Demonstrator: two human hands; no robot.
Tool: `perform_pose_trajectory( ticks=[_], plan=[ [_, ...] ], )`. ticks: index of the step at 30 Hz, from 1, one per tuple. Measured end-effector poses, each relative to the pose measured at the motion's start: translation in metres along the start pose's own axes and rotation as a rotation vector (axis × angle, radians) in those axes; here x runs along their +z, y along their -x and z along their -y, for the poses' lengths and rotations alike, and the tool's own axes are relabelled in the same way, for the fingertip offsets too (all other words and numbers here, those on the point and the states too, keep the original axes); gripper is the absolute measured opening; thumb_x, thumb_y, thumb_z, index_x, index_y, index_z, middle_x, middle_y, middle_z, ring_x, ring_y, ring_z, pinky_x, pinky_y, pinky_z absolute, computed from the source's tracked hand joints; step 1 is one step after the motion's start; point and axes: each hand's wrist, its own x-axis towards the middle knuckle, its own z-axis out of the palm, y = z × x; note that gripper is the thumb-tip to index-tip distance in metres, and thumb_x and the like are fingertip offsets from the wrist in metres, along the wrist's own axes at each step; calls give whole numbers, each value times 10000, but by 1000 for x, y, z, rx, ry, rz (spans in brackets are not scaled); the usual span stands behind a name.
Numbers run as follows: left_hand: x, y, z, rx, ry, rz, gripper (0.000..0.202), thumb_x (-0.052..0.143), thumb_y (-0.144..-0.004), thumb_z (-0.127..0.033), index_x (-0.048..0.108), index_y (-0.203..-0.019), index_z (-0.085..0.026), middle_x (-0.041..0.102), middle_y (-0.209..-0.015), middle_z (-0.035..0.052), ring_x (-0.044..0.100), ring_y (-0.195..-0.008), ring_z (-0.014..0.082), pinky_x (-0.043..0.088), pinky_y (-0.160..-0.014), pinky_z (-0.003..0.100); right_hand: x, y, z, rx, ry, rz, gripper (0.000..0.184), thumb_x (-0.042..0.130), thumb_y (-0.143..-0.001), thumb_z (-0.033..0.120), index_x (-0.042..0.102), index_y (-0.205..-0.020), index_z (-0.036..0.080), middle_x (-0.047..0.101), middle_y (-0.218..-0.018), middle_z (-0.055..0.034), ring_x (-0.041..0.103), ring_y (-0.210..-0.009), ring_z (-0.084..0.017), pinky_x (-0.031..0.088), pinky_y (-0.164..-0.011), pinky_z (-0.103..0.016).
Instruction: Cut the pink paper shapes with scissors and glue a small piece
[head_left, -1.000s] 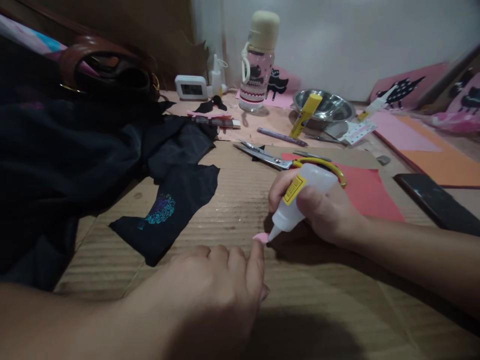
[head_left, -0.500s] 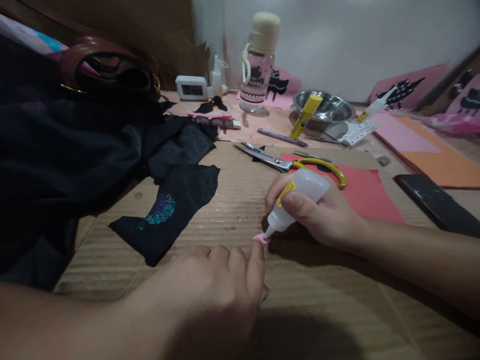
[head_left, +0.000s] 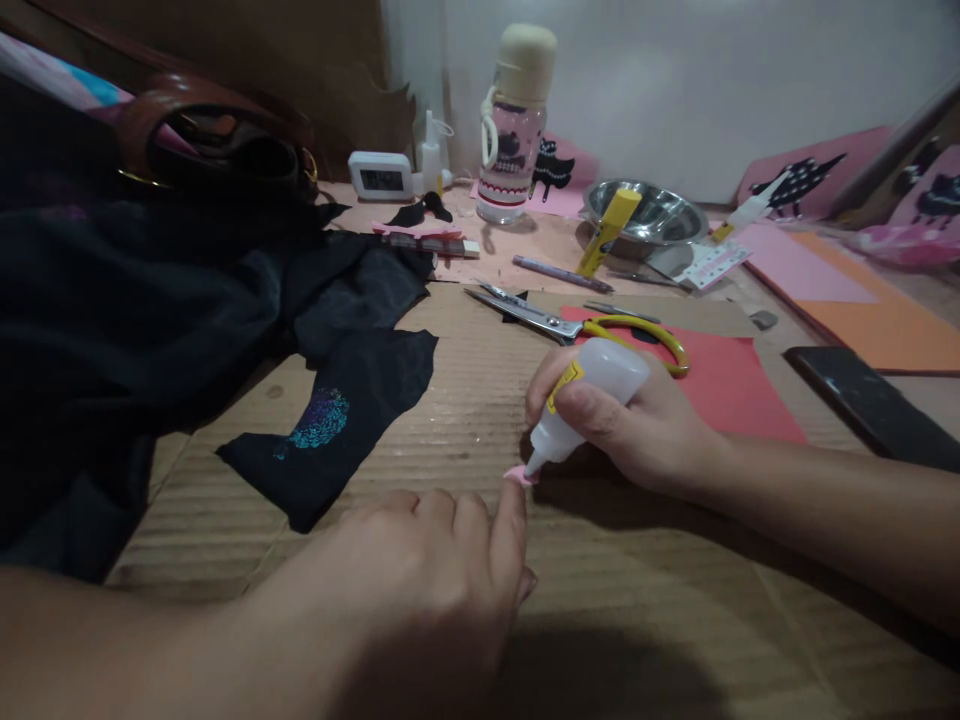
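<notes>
My right hand (head_left: 637,420) is closed around a white squeeze glue bottle (head_left: 604,385) with a yellow label, tilted nozzle down. Its tip touches a small pink piece (head_left: 519,474), which looks like paper, on the corrugated cardboard (head_left: 420,440). From the left, my left hand (head_left: 442,570) pins that piece with the index fingertip, the other fingers curled under. Part of the pink piece is hidden by the fingertip and nozzle. Beyond my right hand lie scissors (head_left: 634,328) with yellow handles, partly over a red sheet (head_left: 727,385).
Black cloth (head_left: 202,300) covers the left side, with a cut black scrap (head_left: 375,400) near my left hand. Behind stand a water bottle (head_left: 512,150), a yellow glue stick (head_left: 611,230) and a metal bowl (head_left: 675,220). A dark phone-like slab (head_left: 870,405) lies right.
Both hands hold nearly the same pose, with the nozzle still on the pink piece. The whole view has shifted very slightly.
</notes>
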Motion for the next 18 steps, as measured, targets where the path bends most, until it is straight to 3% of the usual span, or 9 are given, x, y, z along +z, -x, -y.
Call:
perform_pose_trajectory(
  ticks=[11, 18],
  plan=[
    [-10, -2, 4, 23, -7, -33, 364, 426, -990, -189, 694, -1207, -72, 695, -660, 31, 654, -472, 187, 477, -377, 269, 0, 0, 0, -39, 42, -3, 502, 561, -957, 622, 564, -720, 180, 531, -652, 20, 529, -592, -107, 424, -523, -205],
    [-6, -2, 3, 21, -7, 30, 372, 412, -993, -193, 692, -1213, -84, 709, -664, 44, 656, -467, 196, 491, -396, 276, -1, 2, 3, -50, 35, 46, 433, 594, -962, 557, 564, -726, 196, 564, -622, 20, 532, -565, -117, 416, -507, -226]
  ],
)
